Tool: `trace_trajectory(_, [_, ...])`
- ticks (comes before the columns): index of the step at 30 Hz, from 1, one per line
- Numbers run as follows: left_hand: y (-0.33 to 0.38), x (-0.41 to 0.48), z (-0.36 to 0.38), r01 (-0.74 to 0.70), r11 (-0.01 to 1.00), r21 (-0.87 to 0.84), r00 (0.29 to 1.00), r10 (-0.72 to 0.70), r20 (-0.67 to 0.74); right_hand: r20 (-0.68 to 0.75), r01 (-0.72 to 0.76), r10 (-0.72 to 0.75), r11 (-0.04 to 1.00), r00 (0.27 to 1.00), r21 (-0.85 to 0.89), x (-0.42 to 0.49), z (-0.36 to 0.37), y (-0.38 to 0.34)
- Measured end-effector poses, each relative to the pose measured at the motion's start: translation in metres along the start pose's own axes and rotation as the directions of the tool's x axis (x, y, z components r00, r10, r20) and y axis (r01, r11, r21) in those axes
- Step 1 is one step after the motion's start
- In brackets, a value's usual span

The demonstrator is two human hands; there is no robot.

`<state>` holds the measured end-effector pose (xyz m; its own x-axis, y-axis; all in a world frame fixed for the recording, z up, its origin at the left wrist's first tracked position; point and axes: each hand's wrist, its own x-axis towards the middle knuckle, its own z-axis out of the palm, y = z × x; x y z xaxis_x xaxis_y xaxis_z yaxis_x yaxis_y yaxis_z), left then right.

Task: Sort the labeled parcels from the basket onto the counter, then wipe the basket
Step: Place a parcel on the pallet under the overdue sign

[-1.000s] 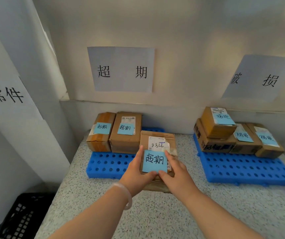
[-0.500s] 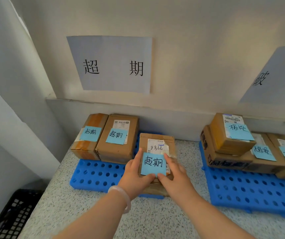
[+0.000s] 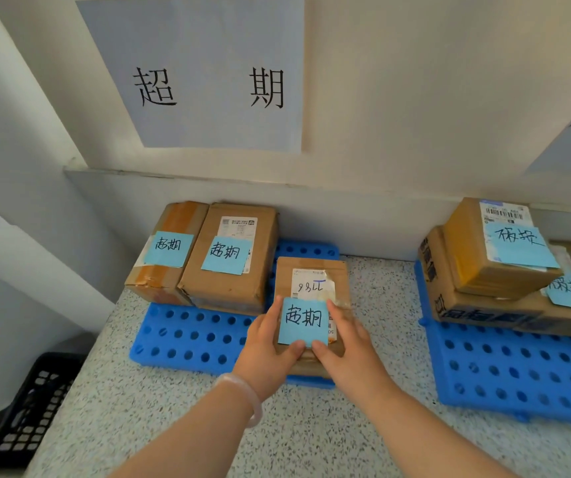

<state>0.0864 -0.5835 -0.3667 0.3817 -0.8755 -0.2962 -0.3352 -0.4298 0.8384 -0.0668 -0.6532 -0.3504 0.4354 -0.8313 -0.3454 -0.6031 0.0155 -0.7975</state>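
Speckled grey stone makes the tabletop point(image 3: 173, 426), nearest of all, with both forearms reaching over it and a pale bangle point(image 3: 247, 396) on the left wrist. Down to the left of the hands, below the tabletop edge, stands a black basket point(image 3: 25, 408). The left hand point(image 3: 270, 343) and the right hand point(image 3: 349, 350) both grip one brown cardboard parcel point(image 3: 311, 270) from its near end: the thumbs press on top at the lower edge of its blue note point(image 3: 304, 320), and the fingers curl along its two sides. The parcel lies over the right end of a blue perforated mat point(image 3: 191, 339) (whether it rests fully on it cannot be told). Just beyond and left of the left hand, two more sit side by side on that mat, a taped parcel point(image 3: 160, 281) touching a wider parcel point(image 3: 232, 288), each with a blue note. Well to the right of the right hand a second blue mat point(image 3: 501, 374) carries a stack of parcels point(image 3: 467, 257). Farthest off, above the hands, a paper sign point(image 3: 204, 39) hangs on the wall
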Motion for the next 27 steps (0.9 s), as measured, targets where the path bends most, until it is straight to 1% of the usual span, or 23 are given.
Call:
trace_trajectory(5, [-0.008, 0.002, -0.002, -0.004, 1.0, 0.003, 1.0, 0.004, -0.006, 0.006, 0.04, -0.04, 0.999, 0.999, -0.011, 0.004, 0.012, 0.008])
trace_trajectory(12, [-0.008, 0.008, -0.004, -0.017, 1.0, 0.0, 1.0, 0.017, -0.008, 0.0, 0.053, -0.053, 0.999, 0.999, -0.01, 0.009, 0.011, 0.006])
trace_trajectory(14, [-0.008, 0.005, -0.006, -0.033, 0.999, 0.004, 0.999, 0.033, 0.0, -0.017, 0.04, -0.042, 0.997, 0.999, -0.062, 0.003, 0.009, 0.006])
trace_trajectory(16, [-0.01, -0.001, -0.009, -0.063, 0.998, 0.031, 0.998, 0.063, 0.009, -0.053, 0.056, -0.065, 0.986, 0.996, -0.157, -0.007, 0.006, 0.006])
trace_trajectory(18, [-0.013, -0.01, -0.012, -0.106, 0.989, 0.1, 0.994, 0.105, 0.015, -0.082, 0.086, -0.114, 0.954, 0.99, -0.287, -0.019, 0.004, 0.008])
trace_trajectory(20, [-0.016, -0.022, -0.014, -0.155, 0.961, 0.23, 0.988, 0.157, 0.012, -0.071, 0.14, -0.189, 0.888, 0.979, -0.438, -0.031, 0.004, 0.012])
trace_trajectory(22, [-0.022, -0.037, -0.015, -0.237, 0.897, 0.374, 0.969, 0.245, 0.029, -0.041, 0.185, -0.247, 0.818, 0.968, -0.545, -0.042, 0.007, 0.017])
trace_trajectory(24, [-0.029, -0.046, -0.014, -0.349, 0.8, 0.488, 0.929, 0.364, 0.066, 0.012, 0.23, -0.285, 0.744, 0.958, -0.627, -0.049, 0.013, 0.023])
trace_trajectory(25, [-0.031, -0.049, -0.014, -0.366, 0.761, 0.535, 0.92, 0.383, 0.084, 0.035, 0.248, -0.301, 0.706, 0.953, -0.663, -0.05, 0.018, 0.026])
trace_trajectory(27, [-0.034, -0.049, -0.012, -0.346, 0.705, 0.619, 0.931, 0.337, 0.138, 0.06, 0.238, -0.277, 0.672, 0.959, -0.701, -0.049, 0.026, 0.03])
